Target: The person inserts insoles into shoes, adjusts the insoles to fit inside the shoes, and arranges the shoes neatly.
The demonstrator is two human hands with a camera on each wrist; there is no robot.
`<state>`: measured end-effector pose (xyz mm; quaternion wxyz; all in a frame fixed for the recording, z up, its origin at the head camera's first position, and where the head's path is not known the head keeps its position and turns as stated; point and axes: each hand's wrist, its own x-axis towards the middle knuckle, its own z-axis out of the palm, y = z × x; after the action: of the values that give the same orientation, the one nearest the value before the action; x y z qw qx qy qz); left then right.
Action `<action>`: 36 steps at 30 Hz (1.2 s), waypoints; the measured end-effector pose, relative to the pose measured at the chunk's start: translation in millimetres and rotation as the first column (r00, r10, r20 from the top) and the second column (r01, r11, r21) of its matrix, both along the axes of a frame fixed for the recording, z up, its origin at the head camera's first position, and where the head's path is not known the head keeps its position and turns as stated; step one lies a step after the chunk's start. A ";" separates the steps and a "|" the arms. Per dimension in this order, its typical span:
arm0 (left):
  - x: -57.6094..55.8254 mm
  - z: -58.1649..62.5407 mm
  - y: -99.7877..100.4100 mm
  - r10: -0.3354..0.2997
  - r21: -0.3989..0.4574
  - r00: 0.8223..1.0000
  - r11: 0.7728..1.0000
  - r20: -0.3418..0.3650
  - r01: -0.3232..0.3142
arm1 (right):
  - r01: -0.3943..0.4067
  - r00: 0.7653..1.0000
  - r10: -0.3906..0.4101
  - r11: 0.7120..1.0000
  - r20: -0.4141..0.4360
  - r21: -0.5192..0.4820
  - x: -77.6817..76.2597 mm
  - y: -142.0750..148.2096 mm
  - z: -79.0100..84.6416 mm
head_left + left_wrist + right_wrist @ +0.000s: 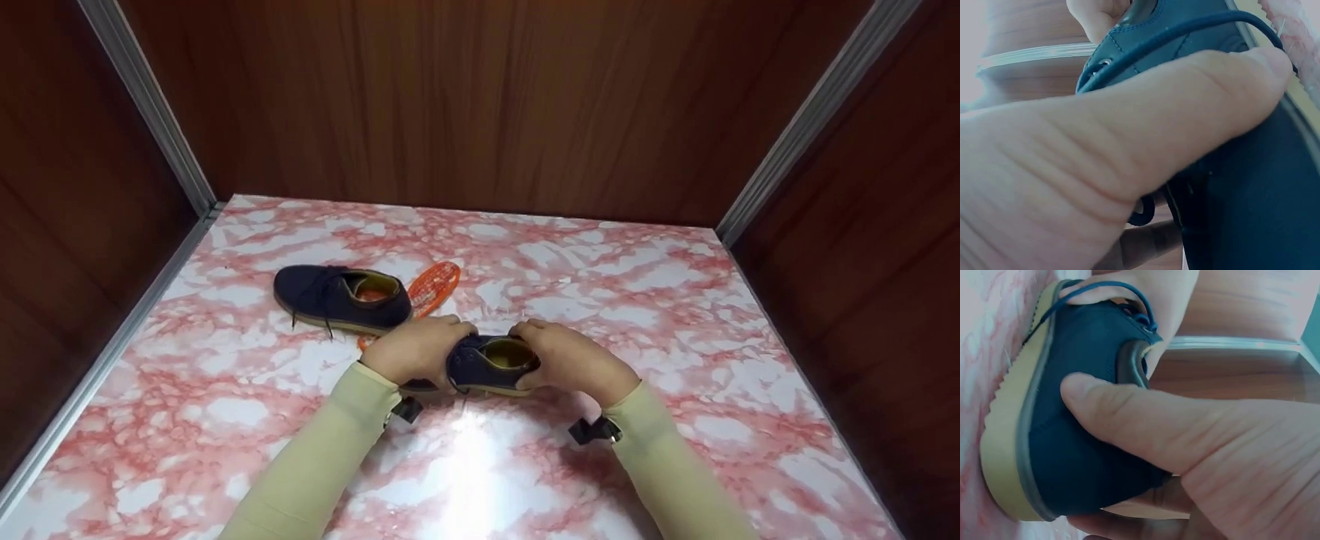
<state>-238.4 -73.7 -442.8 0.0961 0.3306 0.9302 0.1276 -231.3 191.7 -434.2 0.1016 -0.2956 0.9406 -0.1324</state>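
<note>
A dark blue lace-up shoe (480, 373) with a tan sole (1002, 455) is between both hands, its toe pointing left. My left hand (420, 349) grips it across the laced front, thumb along the near side. The right hand (581, 361) holds the heel, with its thumb pressed on the near side and fingers around the far side. A loose dark lace (1185, 25) loops over the upper in the left wrist view. The sole lies against or very close to the tabletop; I cannot tell which. The left hand covers much of the toe.
Behind the left hand stands the matching shoe (311, 296), toe to the left, laces trailing. An orange patterned insole (439, 285) lies partly behind it. The red-and-white marbled tabletop (637, 300) is bounded by brown wood-grain panels (480, 112) at the back and sides.
</note>
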 end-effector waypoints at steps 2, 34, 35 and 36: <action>0.9 -1.3 -0.3 -0.004 0.004 1.000 1.000 0.001 0.004 | 0.002 0.994 0.000 1.000 0.108 -0.017 -7.2 2.2 4.4; 0.5 -6.2 -1.7 -0.046 -0.020 0.996 0.999 -0.075 0.044 | -0.282 0.941 0.338 0.837 -0.037 0.470 -140.4 -150.5 36.5; 0.1 -6.5 -1.5 -0.054 -0.024 0.994 0.998 -0.097 0.051 | -0.293 0.936 0.350 0.829 -0.034 0.477 -139.9 -155.1 34.9; 0.0 -6.6 -1.3 -0.062 -0.030 0.991 0.998 -0.116 0.059 | -0.300 0.934 0.355 0.823 -0.025 0.483 -139.7 -159.1 32.9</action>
<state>-238.4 -75.0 -449.4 0.0497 0.3643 0.9254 0.0925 -371.1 32.7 -401.4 0.1378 -0.4263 0.8835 0.1368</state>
